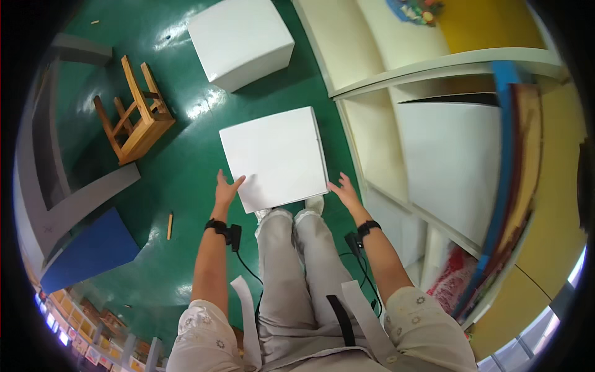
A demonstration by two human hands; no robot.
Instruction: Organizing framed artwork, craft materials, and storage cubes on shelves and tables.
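- Head view: we see the near box between our hands, ahead of our legs, its near edge over our shoes
- The left hand is open and empty, thumb apart from the fingers; the box lies to its right, with the thumb tip overlapping the left edge in this view
- The right hand is open too, fingers loosely curved; the box lies to its left, fingertips right by that edge
- We cannot tell whether either hand presses on the box, and neither is plainly nearer
- The box's white face looks almost square, so we find no clear long axis; it sits slightly turned, far edge rising to the right
- Whether it rests on the green floor or hangs just above, we cannot tell
- Boxes on the floor side: two, ours and the far box, which stands ahead, a little left, apart from ours
- Stools: one, wooden, tipped over at left
- Blue boards at lower left: one
- Yellowish sticks near our left arm: one
- Shelf units: one, at right, with a big white panel in it
- Wrist straps: two, both black, one on each arm
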